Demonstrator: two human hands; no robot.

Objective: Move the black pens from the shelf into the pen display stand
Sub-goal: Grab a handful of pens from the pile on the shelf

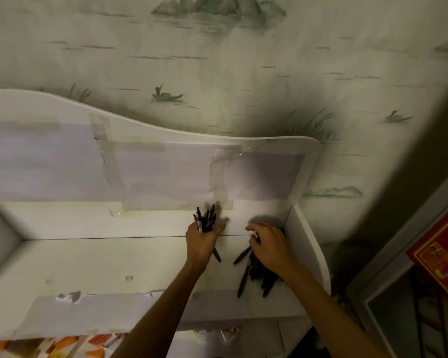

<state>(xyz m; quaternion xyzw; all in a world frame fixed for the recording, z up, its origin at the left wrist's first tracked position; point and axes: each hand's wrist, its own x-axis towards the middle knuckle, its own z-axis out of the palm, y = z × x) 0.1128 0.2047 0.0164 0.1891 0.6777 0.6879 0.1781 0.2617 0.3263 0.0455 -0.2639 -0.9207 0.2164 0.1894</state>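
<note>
My left hand [203,241] grips a bunch of black pens [206,219] upright above the white shelf [101,264]; their tips stick out above and below my fist. To the right, a pile of black pens [254,272] lies on the shelf near its right side wall. My right hand [269,245] rests on the top of that pile with curled fingers; whether it pinches a pen is hidden. No pen display stand is in view.
The shelf has a white back panel [166,171] with taped paper and a white right side wall [308,241]. Patterned wallpaper [217,60] rises behind. Colourful packets [62,347] show below the shelf's front edge. A red box [440,257] sits at the right.
</note>
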